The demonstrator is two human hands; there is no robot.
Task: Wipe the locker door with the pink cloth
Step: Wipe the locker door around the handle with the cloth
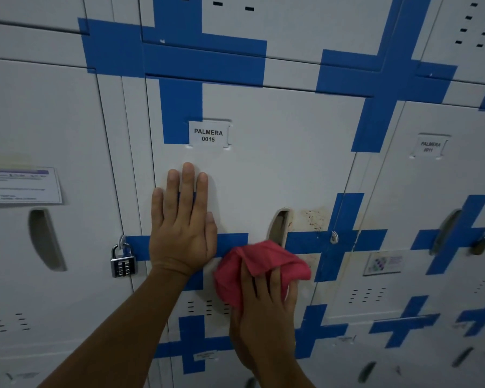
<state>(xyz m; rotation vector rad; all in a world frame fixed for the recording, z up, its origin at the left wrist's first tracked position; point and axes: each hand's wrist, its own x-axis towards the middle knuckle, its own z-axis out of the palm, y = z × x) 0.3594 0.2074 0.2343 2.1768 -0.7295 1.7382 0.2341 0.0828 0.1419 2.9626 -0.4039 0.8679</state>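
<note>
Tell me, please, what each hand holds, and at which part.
The right hand holds the pink cloth, bunched, by its lower part, pressed to the locker door. The left hand holds nothing; it lies flat on the door.

white locker door [263, 169], name label [208, 134], blue tape strips [179, 107], pink cloth [261, 264] pressed against it

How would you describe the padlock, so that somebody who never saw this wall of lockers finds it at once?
Start at the locker door labelled PALMERA 0015. Go to its left edge, level with the flat left hand. There hangs the padlock: shiny silver with rows of combination dials, unlike the dull, blurred lock further right.
</note>
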